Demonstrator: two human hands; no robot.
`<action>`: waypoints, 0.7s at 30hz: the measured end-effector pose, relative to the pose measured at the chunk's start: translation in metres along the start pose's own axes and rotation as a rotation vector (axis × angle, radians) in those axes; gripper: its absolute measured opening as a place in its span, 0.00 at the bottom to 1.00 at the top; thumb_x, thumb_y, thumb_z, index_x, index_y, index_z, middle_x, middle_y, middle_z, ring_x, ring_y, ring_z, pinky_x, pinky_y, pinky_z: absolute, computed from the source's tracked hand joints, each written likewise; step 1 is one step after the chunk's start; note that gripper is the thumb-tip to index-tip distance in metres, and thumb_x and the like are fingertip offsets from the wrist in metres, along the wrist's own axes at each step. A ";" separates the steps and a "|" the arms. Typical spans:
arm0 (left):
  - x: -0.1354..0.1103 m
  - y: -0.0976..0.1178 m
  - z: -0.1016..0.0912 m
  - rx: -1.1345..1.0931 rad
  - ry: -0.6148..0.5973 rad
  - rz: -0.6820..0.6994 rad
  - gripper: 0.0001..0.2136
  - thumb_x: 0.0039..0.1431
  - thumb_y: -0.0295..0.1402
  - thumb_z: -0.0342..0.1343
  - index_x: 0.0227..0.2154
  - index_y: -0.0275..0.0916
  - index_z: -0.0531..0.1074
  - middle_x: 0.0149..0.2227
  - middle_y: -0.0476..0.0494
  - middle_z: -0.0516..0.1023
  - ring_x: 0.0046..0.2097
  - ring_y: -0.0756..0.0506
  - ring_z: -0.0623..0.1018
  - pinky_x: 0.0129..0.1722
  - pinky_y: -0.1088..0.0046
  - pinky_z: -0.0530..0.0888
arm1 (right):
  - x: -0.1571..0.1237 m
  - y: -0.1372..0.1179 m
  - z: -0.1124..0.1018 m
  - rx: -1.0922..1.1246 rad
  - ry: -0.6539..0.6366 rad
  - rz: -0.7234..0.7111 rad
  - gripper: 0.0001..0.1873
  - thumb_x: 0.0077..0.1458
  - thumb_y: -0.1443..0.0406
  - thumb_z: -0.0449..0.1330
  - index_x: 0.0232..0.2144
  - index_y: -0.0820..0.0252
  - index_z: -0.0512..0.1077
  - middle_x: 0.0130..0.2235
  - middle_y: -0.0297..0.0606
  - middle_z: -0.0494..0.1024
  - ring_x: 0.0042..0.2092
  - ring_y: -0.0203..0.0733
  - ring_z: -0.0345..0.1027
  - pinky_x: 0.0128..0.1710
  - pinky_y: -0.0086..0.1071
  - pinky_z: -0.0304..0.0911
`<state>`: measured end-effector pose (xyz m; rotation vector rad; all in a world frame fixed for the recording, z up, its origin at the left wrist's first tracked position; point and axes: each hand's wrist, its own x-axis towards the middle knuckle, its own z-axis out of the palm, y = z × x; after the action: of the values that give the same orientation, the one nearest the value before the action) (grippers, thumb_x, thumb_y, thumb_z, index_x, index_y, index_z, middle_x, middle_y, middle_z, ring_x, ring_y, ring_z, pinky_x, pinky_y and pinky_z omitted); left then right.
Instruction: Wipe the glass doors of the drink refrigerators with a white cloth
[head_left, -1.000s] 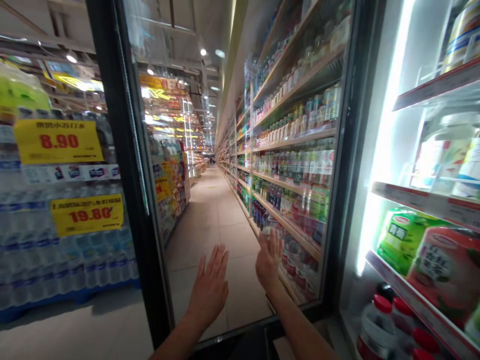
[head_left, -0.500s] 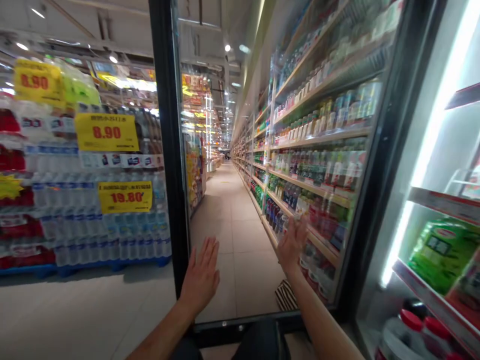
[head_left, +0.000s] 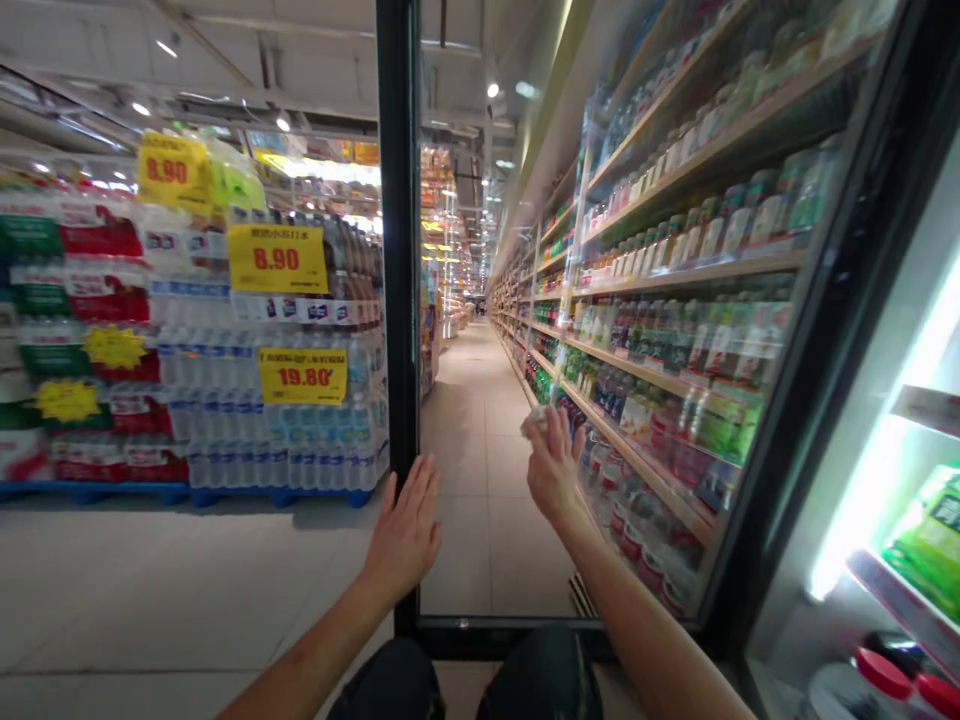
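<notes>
I crouch in front of an open fridge's glass door (head_left: pixel 757 330) with a black frame (head_left: pixel 397 300). My left hand (head_left: pixel 405 530) lies flat with its fingers stretched out, pressed against the lower part of the frame's upright edge. My right hand (head_left: pixel 553 462) is raised against the glass a little higher up. Its fingers are curled around a small pale thing at the fingertips that I cannot make out. My knees (head_left: pixel 465 685) show at the bottom, just before the door's lower rail.
The lit fridge interior at the right holds green packs (head_left: pixel 930 530) and red-capped bottles (head_left: pixel 896 680). At the left, stacked water bottles (head_left: pixel 285 440) carry yellow price signs (head_left: pixel 277 258). Through the glass I see a long tiled aisle (head_left: pixel 480 440) with drink shelves (head_left: pixel 675 300).
The door's upright frame now stands further right in my view. My left hand went from the glass to that frame edge. My right hand's fingers have curled from flat.
</notes>
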<state>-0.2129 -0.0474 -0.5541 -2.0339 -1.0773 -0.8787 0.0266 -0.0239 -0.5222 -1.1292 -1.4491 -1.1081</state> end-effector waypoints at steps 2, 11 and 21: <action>-0.004 -0.004 -0.002 0.009 -0.002 -0.015 0.25 0.53 0.29 0.44 0.56 0.30 0.60 0.61 0.34 0.59 0.63 0.40 0.57 0.60 0.56 0.54 | 0.025 0.003 0.002 -0.036 0.061 0.083 0.26 0.56 0.74 0.46 0.56 0.57 0.63 0.61 0.48 0.57 0.65 0.48 0.40 0.60 0.53 0.37; -0.026 -0.018 -0.012 0.026 0.014 -0.022 0.28 0.54 0.28 0.45 0.60 0.32 0.51 0.62 0.33 0.56 0.63 0.39 0.56 0.60 0.55 0.55 | -0.071 -0.084 0.023 0.274 -0.360 -0.719 0.16 0.60 0.66 0.48 0.49 0.55 0.68 0.58 0.36 0.65 0.61 0.40 0.51 0.63 0.45 0.40; -0.015 -0.030 -0.015 0.082 0.041 -0.065 0.30 0.53 0.27 0.46 0.60 0.32 0.49 0.62 0.32 0.54 0.64 0.39 0.55 0.59 0.55 0.57 | 0.070 -0.078 0.037 0.195 -0.100 -0.373 0.22 0.58 0.71 0.50 0.54 0.51 0.64 0.59 0.40 0.63 0.64 0.44 0.44 0.62 0.52 0.29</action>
<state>-0.2492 -0.0523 -0.5509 -1.9152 -1.1437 -0.8900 -0.0634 0.0080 -0.4652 -0.8053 -1.8559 -1.1423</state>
